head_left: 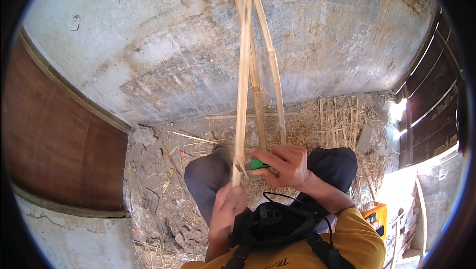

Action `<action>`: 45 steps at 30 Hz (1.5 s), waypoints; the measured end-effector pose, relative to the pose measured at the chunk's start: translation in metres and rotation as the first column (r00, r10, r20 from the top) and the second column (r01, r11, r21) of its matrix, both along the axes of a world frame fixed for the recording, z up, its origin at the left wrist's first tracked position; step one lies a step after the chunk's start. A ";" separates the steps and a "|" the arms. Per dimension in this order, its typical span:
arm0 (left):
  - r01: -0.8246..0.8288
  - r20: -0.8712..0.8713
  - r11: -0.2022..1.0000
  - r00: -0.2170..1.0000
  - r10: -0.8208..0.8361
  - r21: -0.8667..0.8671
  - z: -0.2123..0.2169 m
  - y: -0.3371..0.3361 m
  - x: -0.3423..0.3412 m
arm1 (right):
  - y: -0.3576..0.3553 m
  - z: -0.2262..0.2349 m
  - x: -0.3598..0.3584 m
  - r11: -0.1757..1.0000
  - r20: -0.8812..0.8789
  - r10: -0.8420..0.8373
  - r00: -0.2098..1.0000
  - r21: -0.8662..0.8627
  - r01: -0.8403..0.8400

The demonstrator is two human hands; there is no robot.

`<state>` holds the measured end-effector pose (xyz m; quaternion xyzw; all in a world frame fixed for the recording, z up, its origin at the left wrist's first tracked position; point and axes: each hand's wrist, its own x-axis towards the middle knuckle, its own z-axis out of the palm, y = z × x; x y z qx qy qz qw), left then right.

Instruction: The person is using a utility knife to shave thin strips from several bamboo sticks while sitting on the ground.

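Observation:
My left hand (229, 205) grips the lower end of a long split bamboo strip (243, 85) that rises up past the top of the picture. My right hand (286, 165) holds a small tool with a green handle (258, 164) against the strip near its lower end; its blade is hard to make out. Two more bamboo strips (271, 56) lean upright just behind, crossing the first one near the top. My knees in dark trousers (208, 180) sit under both hands.
A stained grey plaster wall (163, 46) fills the background. A brown wooden door (54, 145) is at the left. Straw and bamboo scraps (337, 115) litter the ground. A dark slatted gate (436, 95) stands at the right, an orange object (375, 215) beside my right elbow.

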<state>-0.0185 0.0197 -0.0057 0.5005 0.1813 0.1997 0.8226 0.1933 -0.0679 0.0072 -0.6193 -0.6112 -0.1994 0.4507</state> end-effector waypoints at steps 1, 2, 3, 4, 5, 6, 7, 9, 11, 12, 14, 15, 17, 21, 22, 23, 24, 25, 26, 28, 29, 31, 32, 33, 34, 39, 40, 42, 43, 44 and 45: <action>0.073 0.032 0.990 0.997 -0.069 -0.121 -0.001 0.003 -0.002 | 0.000 0.001 0.000 1.000 -0.007 0.010 1.000 -0.002 -0.010; 0.147 0.072 0.961 0.988 -0.134 -0.236 -0.002 0.009 -0.006 | 0.000 0.001 -0.001 1.000 -0.001 0.010 1.000 0.003 -0.010; 0.223 0.120 0.912 0.974 -0.192 -0.344 -0.003 0.012 -0.007 | 0.001 0.001 -0.001 1.000 0.004 0.011 1.000 0.007 -0.011; 0.228 0.127 0.914 0.972 -0.196 -0.336 -0.004 0.013 -0.006 | 0.001 0.001 -0.002 1.000 0.009 0.010 1.000 0.012 -0.010; 0.231 0.131 0.915 0.971 -0.198 -0.330 -0.005 0.013 -0.006 | 0.001 0.001 -0.002 1.000 0.005 0.004 1.000 0.008 -0.004; 0.234 0.136 0.917 0.970 -0.200 -0.323 -0.005 0.014 -0.006 | 0.001 0.000 -0.002 1.000 0.001 -0.001 1.000 0.004 0.001; 0.141 0.068 0.972 0.989 -0.130 -0.191 -0.006 0.011 -0.004 | 0.001 0.000 -0.003 1.000 -0.003 -0.007 1.000 0.000 0.007; -0.031 -0.033 0.995 0.999 0.035 0.098 -0.006 0.003 0.004 | 0.002 -0.006 0.000 1.000 -0.001 -0.020 1.000 0.003 0.020; -0.120 -0.128 0.855 0.969 0.211 0.504 0.006 -0.001 0.007 | 0.002 -0.009 0.002 1.000 0.004 -0.027 1.000 0.008 0.027; -0.132 -0.143 0.722 0.941 0.307 0.679 0.012 -0.003 0.008 | 0.002 -0.009 0.003 1.000 0.007 -0.028 1.000 0.011 0.028; -0.109 -0.166 0.654 0.924 0.344 0.748 0.019 -0.004 0.005 | 0.002 -0.009 0.004 1.000 0.005 -0.025 1.000 0.018 0.025; -0.096 -0.176 0.619 0.915 0.363 0.780 0.021 -0.003 0.004 | 0.002 -0.008 0.004 1.000 0.000 -0.022 1.000 0.021 0.022; -0.093 -0.154 0.860 0.969 0.194 0.502 0.009 0.000 -0.001 | 0.001 -0.007 0.004 1.000 -0.006 0.000 1.000 0.022 0.000; 0.197 0.082 0.947 0.980 -0.182 -0.253 0.002 0.008 -0.007 | 0.002 -0.004 0.002 0.998 -0.016 0.049 0.999 0.037 -0.048; 0.248 0.118 0.925 0.968 -0.222 -0.290 -0.001 0.012 -0.007 | 0.002 -0.003 0.001 0.997 -0.021 0.055 0.998 0.047 -0.054; 0.297 0.156 0.898 0.953 -0.259 -0.326 -0.006 0.016 -0.006 | 0.002 -0.003 0.000 0.998 -0.029 0.052 0.998 0.033 -0.051; 0.345 0.195 0.867 0.936 -0.292 -0.359 -0.008 0.018 -0.005 | 0.001 -0.002 -0.002 0.999 -0.038 0.050 0.998 0.019 -0.049; 0.280 0.156 0.908 0.958 -0.242 -0.311 -0.009 0.016 -0.005 | 0.001 -0.001 -0.003 0.999 -0.047 0.047 0.998 0.005 -0.047; 0.214 0.120 0.942 0.975 -0.189 -0.260 -0.007 0.011 -0.001 | 0.001 -0.001 -0.002 0.999 -0.056 0.031 0.998 -0.006 -0.032; 0.083 0.035 0.984 0.996 -0.078 -0.160 -0.001 0.004 0.005 | 0.002 -0.001 -0.001 1.000 -0.073 0.000 0.997 -0.027 -0.002; 0.020 -0.013 0.994 1.000 -0.022 -0.111 0.003 0.001 0.009 | 0.004 -0.001 0.003 0.998 -0.110 0.041 0.993 -0.051 -0.047; -0.067 -0.084 0.998 0.994 0.067 0.005 0.005 -0.004 0.013 | 0.008 -0.003 0.016 0.986 -0.186 0.120 0.975 -0.092 -0.138; -0.089 -0.108 0.994 0.989 0.097 0.070 0.004 -0.006 0.013 | 0.009 -0.008 0.022 0.981 -0.211 0.158 0.965 -0.081 -0.178; -0.111 -0.131 0.984 0.983 0.129 0.136 0.004 -0.008 0.013 | 0.010 -0.016 0.029 0.974 -0.236 0.197 0.951 -0.067 -0.219; -0.124 -0.144 0.968 0.977 0.158 0.220 0.003 -0.009 0.013 | 0.009 -0.021 0.034 0.965 -0.261 0.237 0.936 -0.052 -0.259; -0.171 -0.168 0.855 0.944 0.285 0.490 0.003 -0.014 0.015 | 0.001 -0.024 0.041 0.899 -0.480 0.359 0.800 -0.052 -0.435; -0.161 -0.189 0.831 0.934 0.302 0.532 0.008 -0.015 0.016 | -0.001 -0.021 0.040 0.893 -0.513 0.364 0.777 -0.046 -0.448; -0.138 -0.225 0.775 0.913 0.341 0.616 0.020 -0.019 0.019 | -0.003 -0.013 0.038 0.902 -0.589 0.334 0.736 -0.027 -0.431; -0.130 -0.233 0.752 0.905 0.356 0.646 0.019 -0.020 0.020 | -0.003 -0.010 0.036 0.907 -0.626 0.318 0.712 -0.019 -0.421; -0.118 -0.240 0.728 0.898 0.368 0.675 0.019 -0.020 0.022 | 0.000 -0.008 0.033 0.917 -0.600 0.319 0.734 0.000 -0.399; -0.106 -0.247 0.703 0.891 0.381 0.703 0.018 -0.021 0.023 | 0.004 -0.006 0.029 0.926 -0.573 0.319 0.755 0.020 -0.377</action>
